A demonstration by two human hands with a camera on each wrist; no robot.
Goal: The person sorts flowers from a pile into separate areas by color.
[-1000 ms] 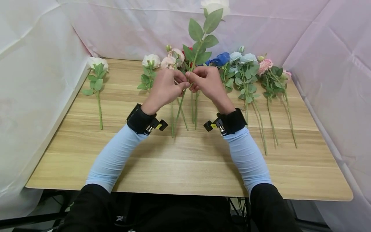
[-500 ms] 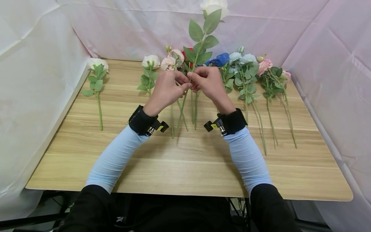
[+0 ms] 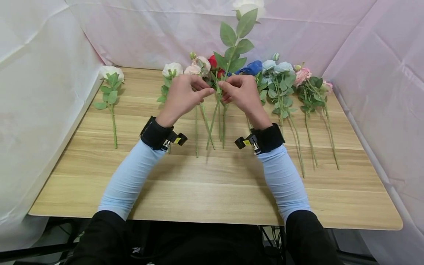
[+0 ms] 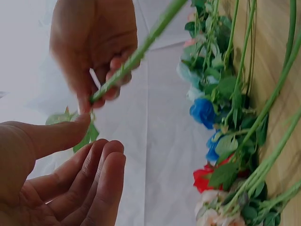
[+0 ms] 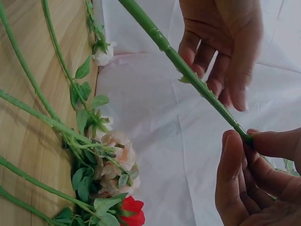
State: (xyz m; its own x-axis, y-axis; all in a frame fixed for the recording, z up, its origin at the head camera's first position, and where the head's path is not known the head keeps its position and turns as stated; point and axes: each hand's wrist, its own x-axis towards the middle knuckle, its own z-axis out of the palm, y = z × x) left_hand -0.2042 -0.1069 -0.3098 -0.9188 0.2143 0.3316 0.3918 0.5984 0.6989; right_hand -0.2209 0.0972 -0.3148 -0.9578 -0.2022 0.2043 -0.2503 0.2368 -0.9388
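Note:
A white artificial rose [image 3: 249, 9] stands raised over the table, its leafy green stem slanting down to the left. My right hand [image 3: 243, 92] pinches that stem between thumb and fingertips below the leaves. In the right wrist view the stem [image 5: 190, 75] runs up and left from the pinch. My left hand [image 3: 185, 94] is just left of the stem with nothing in its grasp. Its thumb and fingers [image 4: 110, 174] are spread apart in the left wrist view.
Several artificial flowers lie along the back of the wooden table [image 3: 212, 195]: white roses [image 3: 112, 71], pale pink blooms [image 3: 195, 68], a red rose [image 3: 212, 60], blue roses [image 3: 252, 68], light blue blooms [image 3: 281, 67] and pink ones [image 3: 303, 75]. A pale cloth [image 3: 149, 33] hangs behind.
My left hand has let go of the stem and drawn slightly left. The right hand keeps its pinch, and the rose has shifted a little to the right.

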